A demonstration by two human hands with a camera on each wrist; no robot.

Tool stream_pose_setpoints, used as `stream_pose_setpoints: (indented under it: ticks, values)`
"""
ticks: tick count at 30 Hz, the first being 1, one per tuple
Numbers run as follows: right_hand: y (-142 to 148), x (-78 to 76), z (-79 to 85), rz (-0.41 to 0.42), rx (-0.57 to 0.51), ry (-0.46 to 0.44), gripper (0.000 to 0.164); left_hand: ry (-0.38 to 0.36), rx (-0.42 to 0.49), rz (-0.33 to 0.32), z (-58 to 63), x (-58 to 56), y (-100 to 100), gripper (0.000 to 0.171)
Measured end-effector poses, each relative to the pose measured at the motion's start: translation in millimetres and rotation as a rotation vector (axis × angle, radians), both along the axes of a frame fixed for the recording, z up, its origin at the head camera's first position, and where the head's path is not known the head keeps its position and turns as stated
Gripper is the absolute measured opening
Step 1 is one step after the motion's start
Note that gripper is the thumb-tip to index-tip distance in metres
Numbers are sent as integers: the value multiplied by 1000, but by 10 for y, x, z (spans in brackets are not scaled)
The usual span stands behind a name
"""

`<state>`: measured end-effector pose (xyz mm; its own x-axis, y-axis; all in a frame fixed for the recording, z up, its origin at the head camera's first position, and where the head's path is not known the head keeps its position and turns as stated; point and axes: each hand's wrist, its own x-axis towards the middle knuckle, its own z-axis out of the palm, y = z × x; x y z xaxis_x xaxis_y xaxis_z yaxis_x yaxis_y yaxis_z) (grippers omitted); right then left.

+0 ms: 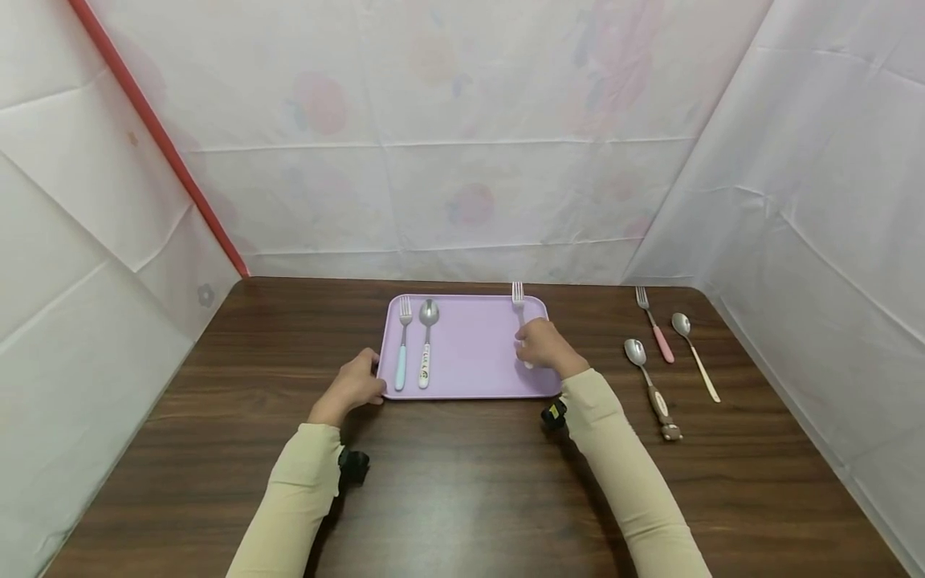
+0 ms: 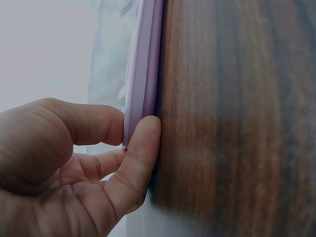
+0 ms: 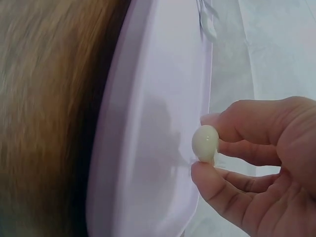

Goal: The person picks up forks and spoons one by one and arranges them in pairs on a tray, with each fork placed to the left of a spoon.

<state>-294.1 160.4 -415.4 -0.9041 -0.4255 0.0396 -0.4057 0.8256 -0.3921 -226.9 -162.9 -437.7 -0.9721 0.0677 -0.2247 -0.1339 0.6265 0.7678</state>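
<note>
In the head view my right hand (image 1: 545,345) is over the right part of the purple tray (image 1: 470,345). It pinches a fork (image 1: 518,299) by its handle, tines toward the back. The right wrist view shows the handle's rounded whitish end (image 3: 205,143) between thumb and fingers, close above the tray. My left hand (image 1: 357,381) grips the tray's front left corner, and in the left wrist view the tray rim (image 2: 143,74) sits between thumb and fingers. On the tray's left side lie a blue-handled fork (image 1: 401,353) and a spoon (image 1: 426,337) with a patterned white handle, side by side.
Right of the tray, on the brown wooden table (image 1: 448,482), lie a pink-handled fork (image 1: 658,333), a spoon with a bear-shaped handle end (image 1: 656,397) and a spoon with a slim pale handle (image 1: 697,357). White sheets (image 1: 433,185) stand around the back and sides.
</note>
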Motion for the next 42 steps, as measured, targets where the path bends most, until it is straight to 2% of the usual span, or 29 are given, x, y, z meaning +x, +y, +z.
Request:
stream_pose_setpoints:
  ticks: [6, 12, 18, 26, 29, 33, 38, 42]
  values:
    - [-127, 41, 2, 47, 19, -9, 22, -1, -6, -5, 0, -3, -9, 40]
    - [-258, 76, -2, 98, 25, -11, 4, -3, -9, -3, 10, 1, -7, 41]
    - [-360, 96, -17, 113, 28, -6, 1, -3, -13, -6, 23, 0, 11, 40]
    - [-552, 126, -7, 168, 56, 18, 12, -10, -14, 1, 13, -1, -1, 41]
    - [-613, 145, -5, 186, 56, 31, 10, -10, -16, -1, 8, -5, -4, 41]
    - [-680, 167, -12, 173, 56, 15, 1, -8, -22, -3, 3, -9, -2, 41]
    - [-734, 184, -38, 144, 64, 0, 13, -5, -27, -3, 1, -3, 1, 41]
    - [-774, 190, -55, 153, 50, 2, 15, -11, -21, -3, 9, 3, 3, 41]
